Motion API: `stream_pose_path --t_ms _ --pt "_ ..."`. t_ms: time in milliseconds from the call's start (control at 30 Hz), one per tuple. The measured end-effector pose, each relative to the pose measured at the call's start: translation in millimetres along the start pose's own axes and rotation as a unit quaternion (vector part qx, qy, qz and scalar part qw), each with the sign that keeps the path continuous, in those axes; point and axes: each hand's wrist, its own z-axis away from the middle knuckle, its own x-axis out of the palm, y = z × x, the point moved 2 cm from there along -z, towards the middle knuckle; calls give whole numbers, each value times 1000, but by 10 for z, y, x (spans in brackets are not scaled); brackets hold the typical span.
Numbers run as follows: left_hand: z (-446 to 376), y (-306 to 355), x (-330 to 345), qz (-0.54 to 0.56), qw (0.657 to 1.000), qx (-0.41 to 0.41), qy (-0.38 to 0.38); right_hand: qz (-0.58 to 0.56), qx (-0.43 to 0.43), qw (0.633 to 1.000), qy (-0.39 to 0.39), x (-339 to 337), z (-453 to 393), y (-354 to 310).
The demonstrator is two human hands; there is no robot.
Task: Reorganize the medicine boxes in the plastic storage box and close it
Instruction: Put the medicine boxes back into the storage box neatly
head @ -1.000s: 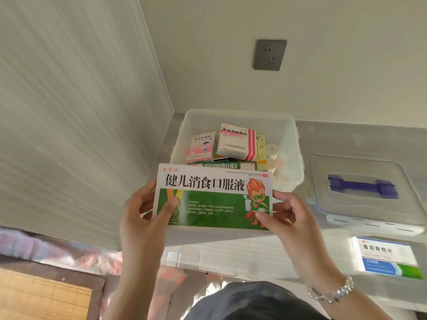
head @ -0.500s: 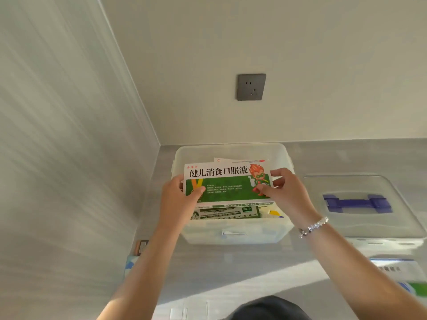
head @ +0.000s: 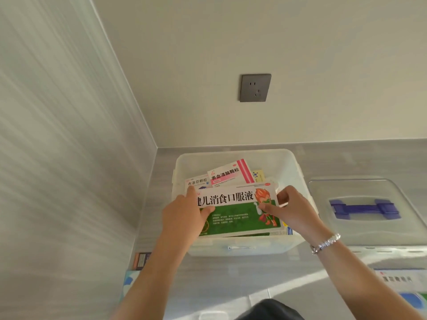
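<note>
We grip the green-and-white medicine box (head: 240, 210) with our left hand (head: 184, 212) and right hand (head: 292, 210), holding it inside the open plastic storage box (head: 286, 158), atop other boxes.

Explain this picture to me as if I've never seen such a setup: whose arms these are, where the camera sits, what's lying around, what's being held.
There is no machine here. A person wears a wide-angle camera on the head, looking forward and down, so the two bare arms are their own. The left hand and right hand, with a bracelet on its wrist, grip the ends of a large green and white medicine box, holding it in the open top of the clear plastic storage box. Smaller medicine boxes, one pink and white, stand inside behind it. On the grey counter to the right lies the clear lid with its blue handle. Another medicine box lies nearer, at the right edge. A grey wall socket is above.
</note>
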Motion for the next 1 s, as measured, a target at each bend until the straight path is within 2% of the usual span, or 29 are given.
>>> stream_pose_path --t_ms 100,200,433,667,867,1000 --pt "-11 76 93 70 997 6 -10 -54 -16 998 -42 -18 26 -65" --pt "-10 101 184 145 989 17 -16 -50 -42 995 -81 -25 46 -105" --pt "24 49 249 183 983 -10 15 -62 -44 990 -116 -4 53 -79" --pt "-169 132 116 248 965 -15 80 -144 -42 989 -7 -65 -156 -203" --pt "-456 206 167 281 958 -40 49 -151 -12 986 63 89 -474 -337" --pt "-590 187 144 258 964 -30 52 -147 2 987 59 149 -604 -366"
